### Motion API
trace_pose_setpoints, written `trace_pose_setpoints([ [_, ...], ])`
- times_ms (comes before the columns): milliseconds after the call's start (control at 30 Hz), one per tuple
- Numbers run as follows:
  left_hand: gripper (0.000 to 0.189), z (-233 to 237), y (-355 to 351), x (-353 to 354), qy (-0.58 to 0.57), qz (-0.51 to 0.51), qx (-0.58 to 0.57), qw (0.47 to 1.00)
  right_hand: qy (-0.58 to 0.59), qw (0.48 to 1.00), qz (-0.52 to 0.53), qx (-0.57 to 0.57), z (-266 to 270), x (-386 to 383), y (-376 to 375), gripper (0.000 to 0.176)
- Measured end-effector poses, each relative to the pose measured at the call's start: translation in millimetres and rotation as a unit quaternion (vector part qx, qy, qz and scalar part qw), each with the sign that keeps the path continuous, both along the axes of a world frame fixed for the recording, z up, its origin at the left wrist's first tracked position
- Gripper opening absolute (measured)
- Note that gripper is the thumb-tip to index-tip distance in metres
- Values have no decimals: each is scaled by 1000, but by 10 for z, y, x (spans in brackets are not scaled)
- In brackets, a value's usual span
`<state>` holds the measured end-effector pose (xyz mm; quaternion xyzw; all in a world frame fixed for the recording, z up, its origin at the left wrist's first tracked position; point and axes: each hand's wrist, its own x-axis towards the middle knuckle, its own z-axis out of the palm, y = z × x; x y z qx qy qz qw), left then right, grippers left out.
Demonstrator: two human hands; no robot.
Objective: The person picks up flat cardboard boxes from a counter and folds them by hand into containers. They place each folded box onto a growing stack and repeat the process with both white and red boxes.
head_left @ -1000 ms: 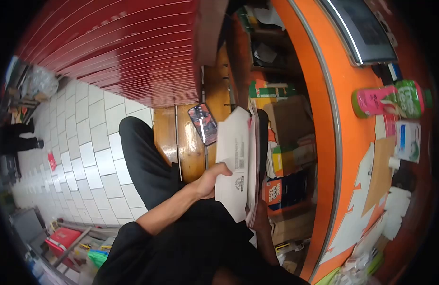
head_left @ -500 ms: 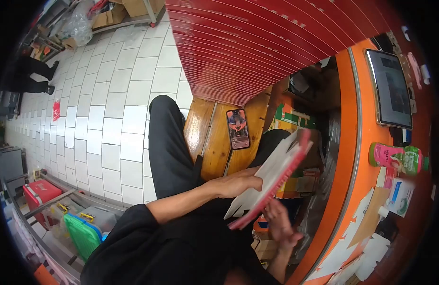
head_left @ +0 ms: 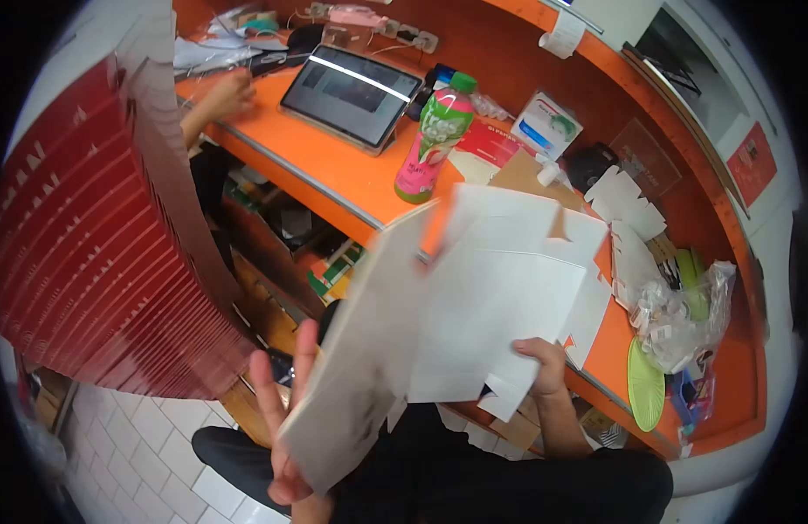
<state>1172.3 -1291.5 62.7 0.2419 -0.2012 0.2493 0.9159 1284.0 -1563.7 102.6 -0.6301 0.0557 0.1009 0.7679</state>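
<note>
A white and grey cardboard sheet [head_left: 500,262] with fold lines and cut-out flaps is spread open above the lap. At its lower right edge my right hand [head_left: 544,367] grips the board, thumb on the white face. My left hand [head_left: 286,419] lies against the board's left panel, with its fingers spread and partly behind the panel. The upper part of the sheet overlaps the orange counter [head_left: 334,183] from this view.
A tall stack of red cardboard sheets [head_left: 98,253] stands on the left. On the counter are a tablet [head_left: 352,94], a pink-green bottle [head_left: 435,140], a white box [head_left: 546,125] and a plastic bag [head_left: 683,323]. Another person's hand [head_left: 234,94] is beyond the stack.
The view has swung towards the counter. The cardboard, folded before, is now opened out with its white inside showing. The phone on the bench is out of sight.
</note>
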Motion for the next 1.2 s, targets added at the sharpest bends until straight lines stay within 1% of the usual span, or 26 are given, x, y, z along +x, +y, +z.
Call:
trace_pose_setpoints([
  [33,96,207,-8,113,-26,19,-25,999,-42,998,-31,17,-87,20,-155,36],
  [67,96,189,51,147,-34,22,-22,999,-41,996,-74,39,-145,10,-310,37],
  [133,88,22,182,211,-28,10,95,995,-68,984,-118,118,-83,8,-479,45],
  [200,81,-122,191,225,-9,4,127,992,-150,965,-177,126,72,18,-589,56],
  [267,67,-278,153,252,19,-8,154,988,-236,943,-191,138,270,76,-658,55],
  [367,67,-298,119,168,63,9,189,980,-287,919,-201,182,372,306,-838,55],
  [433,65,-96,60,58,89,39,193,976,-280,918,-196,203,366,426,-832,58],
  [500,68,82,64,-45,94,70,285,951,-274,916,-188,225,382,415,-720,63],
  [567,70,283,67,-61,99,81,313,941,-149,967,-59,197,507,323,-405,73],
  [600,69,334,78,-48,57,54,327,942,-150,967,-58,198,552,288,-365,73],
  [633,69,406,92,-29,16,27,341,940,-39,984,67,158,577,244,-336,72],
  [667,65,523,31,-3,-9,17,303,953,75,973,190,111,579,209,-320,71],
  [700,65,561,-22,46,-6,20,303,953,77,972,193,111,559,180,-348,71],
  [767,71,688,-54,161,-140,-57,235,960,45,935,336,-107,511,121,-417,62],
  [800,73,792,-43,239,-193,-98,225,950,-84,935,285,-196,595,55,-360,44],
  [833,72,940,0,277,-223,-136,263,929,-131,944,188,-237,630,85,-369,36],
  [867,72,993,-11,184,-210,-124,261,934,-175,941,91,-273,659,136,-408,30],
  [900,71,1053,-29,90,-209,-131,219,944,-236,910,-7,-342,690,218,-396,28],
  [933,69,1113,-56,5,-210,-136,177,952,-271,860,-87,-424,679,332,-429,34],
  [967,69,1175,-91,-41,-217,-140,137,956,-271,862,-72,-422,640,416,-446,34],
  [1000,68,1233,-150,-39,-230,-144,96,958,-317,785,-70,-528,611,507,-472,38],
  [1033,64,1157,-213,77,-287,-103,98,947,-358,691,-74,-623,567,583,-526,43],
  [1067,61,1081,-274,197,-344,-62,95,932,-308,690,-44,-654,429,639,-641,49],
  [1100,57,1006,-335,320,-399,-25,88,912,-313,689,-48,-653,415,652,-664,49],
  [1167,43,913,-53,299,-356,-98,58,928,-143,741,-17,-656,366,714,-655,52],
  [1200,38,859,109,244,-328,-132,43,935,-167,730,-37,-661,274,758,-717,54],
])
